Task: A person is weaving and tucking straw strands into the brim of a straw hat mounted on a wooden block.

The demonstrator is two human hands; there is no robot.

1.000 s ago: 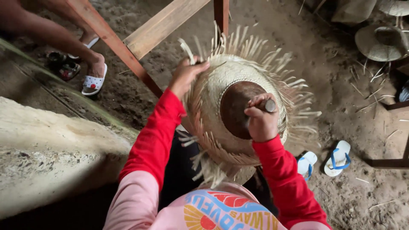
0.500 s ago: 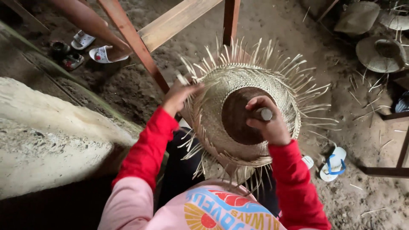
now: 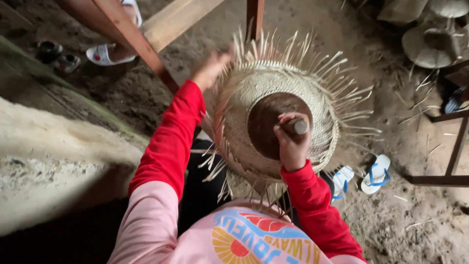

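Note:
A half-woven straw hat with loose strands sticking out all round sits over a round brown wooden form on my lap. My right hand is shut on a short wooden stick pressed onto the form. At the hat's far left rim, my left hand grips the straw edge, blurred by motion. Both arms wear red sleeves.
A slanted wooden beam crosses the upper left, and another person's foot in a white sandal stands behind it. Blue-and-white flip-flops lie on the dirt floor at right. Finished straw hats sit top right. A pale concrete slab fills the left.
The view has shifted and drawn closer to the hat. My left hand has slid along the hat's left rim toward the far side. My right hand stays on the stick.

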